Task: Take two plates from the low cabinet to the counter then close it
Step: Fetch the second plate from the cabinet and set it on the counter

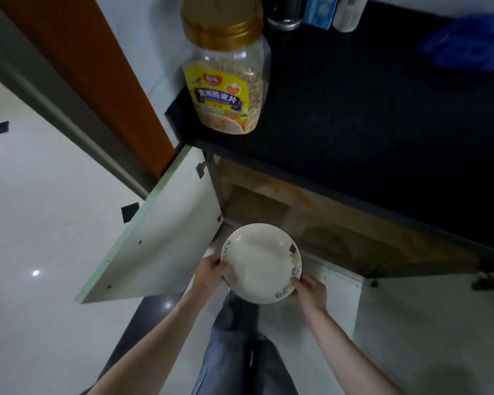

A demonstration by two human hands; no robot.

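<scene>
Fingers (294,282) of the right hand (311,292) are curling over the lower right rim of a white plate (261,263), while the left hand (210,270) is gripping the opposite rim at the left, so both hands are closed on the plate and holding it between them in the lower middle of the frame. Whether a second plate is lying under it cannot be told. The plate is showing small printed lettering near its left edge and a brownish pattern along its right edge. Below it, the person's legs in blue jeans (234,346) are standing on the pale glossy floor (40,280).

The plate is hanging just in front of the low cabinet (311,223), whose white door (160,232) is swinging open toward the left of the frame; the wooden interior is dim. Above the cabinet, the black tabletop (368,109) is filling the upper right. On its left corner a clear oat jar (228,75) with a gold lid and yellow label is standing upright. Farther back, at the top edge, a few containers (317,10) are lined up, and a blue glove (471,44) is lying at the upper right.
</scene>
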